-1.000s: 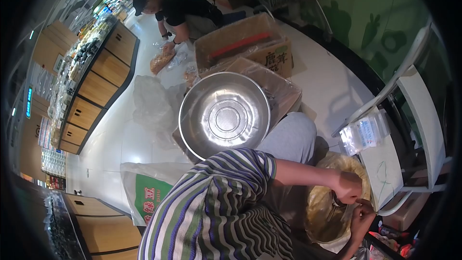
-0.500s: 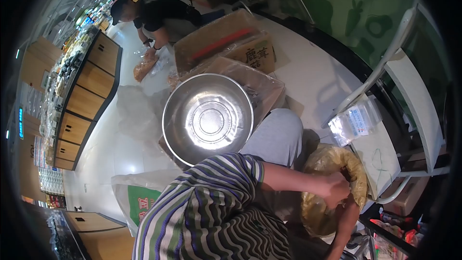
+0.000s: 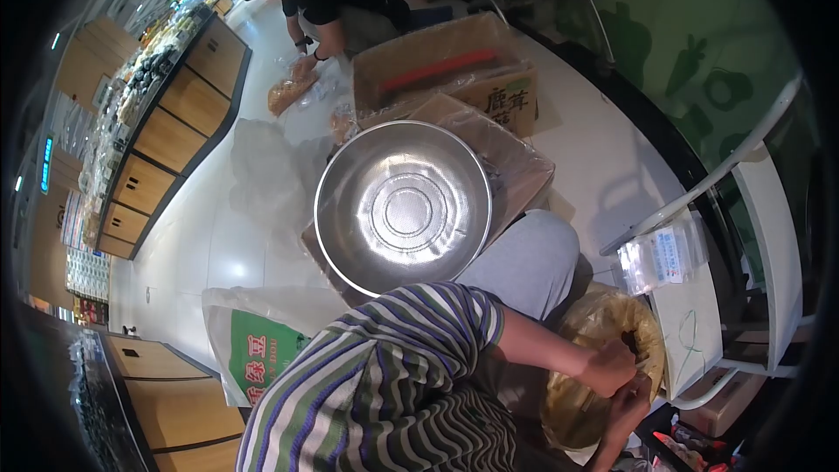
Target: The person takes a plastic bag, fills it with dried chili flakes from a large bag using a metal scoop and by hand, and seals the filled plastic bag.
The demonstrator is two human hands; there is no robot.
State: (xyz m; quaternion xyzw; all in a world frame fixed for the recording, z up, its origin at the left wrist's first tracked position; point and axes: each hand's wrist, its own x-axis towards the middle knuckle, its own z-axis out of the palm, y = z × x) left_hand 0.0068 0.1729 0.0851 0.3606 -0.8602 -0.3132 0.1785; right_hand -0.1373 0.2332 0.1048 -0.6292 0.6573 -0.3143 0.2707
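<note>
A yellowish-brown plastic bag [image 3: 581, 419] with a crumpled rim and a dark gap at its top stands at my right side. My left hand [image 3: 609, 369] reaches across with its fingers closed on the bag's gathered plastic. Close against it, my right hand [image 3: 631, 404] comes from below, fingers pressed together on the same plastic. What lies inside the bag is hidden. A wide, shiny metal basin [image 3: 402, 210] with a perforated-looking bottom sits in front of my knee, touched by neither hand.
Cardboard boxes [image 3: 511, 105] stand behind the basin. A white shelf frame [image 3: 690, 315] holds a stack of clear packaging bags [image 3: 660, 258]. A green-printed sack [image 3: 262, 350] lies at left. Another person [image 3: 332, 9] crouches at the back, handling a bag of orange-brown items [image 3: 291, 92].
The view has shifted, so basin and boxes appear farther right. My right hand has drawn nearer my left at the bag's rim. Both hands stay at the bag.
</note>
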